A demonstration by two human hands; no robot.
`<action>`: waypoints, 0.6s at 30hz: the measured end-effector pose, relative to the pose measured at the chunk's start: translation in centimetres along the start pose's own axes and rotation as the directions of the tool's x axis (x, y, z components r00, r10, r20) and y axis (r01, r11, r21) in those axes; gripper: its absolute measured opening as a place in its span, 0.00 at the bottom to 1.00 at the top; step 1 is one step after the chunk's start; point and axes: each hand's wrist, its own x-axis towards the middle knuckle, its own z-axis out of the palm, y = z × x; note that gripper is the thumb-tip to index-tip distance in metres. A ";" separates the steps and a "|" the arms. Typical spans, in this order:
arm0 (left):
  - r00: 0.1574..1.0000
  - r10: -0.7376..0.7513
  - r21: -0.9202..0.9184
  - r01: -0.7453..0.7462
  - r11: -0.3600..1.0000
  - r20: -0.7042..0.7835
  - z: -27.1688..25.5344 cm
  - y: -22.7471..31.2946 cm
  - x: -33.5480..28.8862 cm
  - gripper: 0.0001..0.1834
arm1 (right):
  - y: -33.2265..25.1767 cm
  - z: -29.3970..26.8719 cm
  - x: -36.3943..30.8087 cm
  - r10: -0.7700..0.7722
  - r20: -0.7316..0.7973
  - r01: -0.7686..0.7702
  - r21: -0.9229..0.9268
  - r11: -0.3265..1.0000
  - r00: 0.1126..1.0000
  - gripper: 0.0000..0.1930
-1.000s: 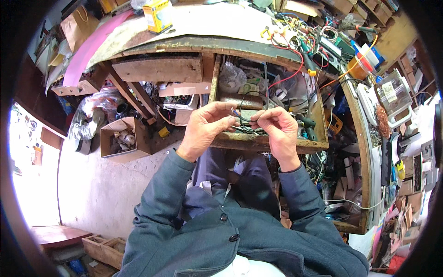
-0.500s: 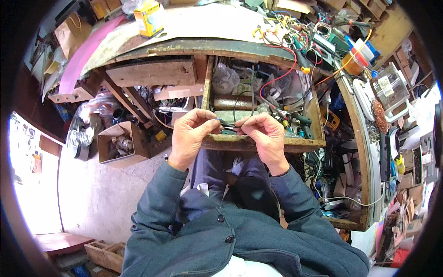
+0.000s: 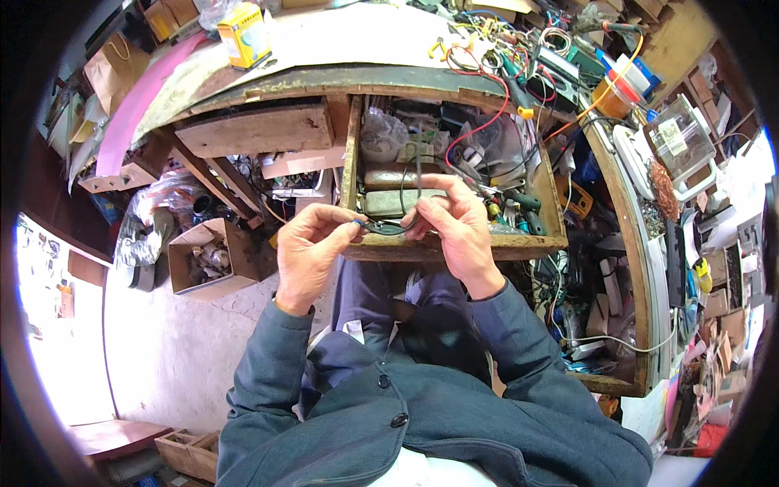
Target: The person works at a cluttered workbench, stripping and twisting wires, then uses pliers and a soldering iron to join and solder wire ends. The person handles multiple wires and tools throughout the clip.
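Observation:
Over the front edge of an open wooden drawer (image 3: 456,243), both my hands hold a dark thin cable (image 3: 389,229). My left hand (image 3: 310,247) pinches one end of it between thumb and fingertips, where a small blue bit shows. My right hand (image 3: 459,231) is closed on the cable a short way off, fingers bent around it. Part of the cable loops up above my right hand over the drawer. Inside the drawer behind lie a pale greenish block (image 3: 398,201), a brown block (image 3: 393,175) and crumpled clear plastic (image 3: 381,134).
A workbench (image 3: 349,40) with a pale sheet spans the far side, carrying a yellow box (image 3: 245,36). Tangled wires and a red lead (image 3: 477,134) crowd the right. A cardboard box (image 3: 213,258) stands on the floor at left. A clear lidded container (image 3: 682,146) sits at far right.
My hands have drawn apart, the left moving leftward and nearer me, so more of the cable shows between them. The right hand's fingers have lifted. The whole view has shifted slightly.

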 end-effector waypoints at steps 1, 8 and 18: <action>1.000 -0.003 -0.003 0.003 1.000 -0.006 0.0 0.3 -0.2 0.03 | 0.1 0.1 0.0 -0.006 0.029 0.006 0.015 1.000 1.000 0.14; 0.977 0.036 -0.136 -0.066 0.988 -0.210 -0.9 0.1 -1.0 0.06 | 0.8 1.4 -0.1 -0.009 -0.028 0.010 0.057 0.998 1.000 0.04; 0.980 -0.125 -0.414 0.049 0.909 -0.158 -1.4 0.3 -1.3 0.09 | 1.6 2.5 0.0 -0.012 -0.124 0.032 0.158 0.987 0.992 0.03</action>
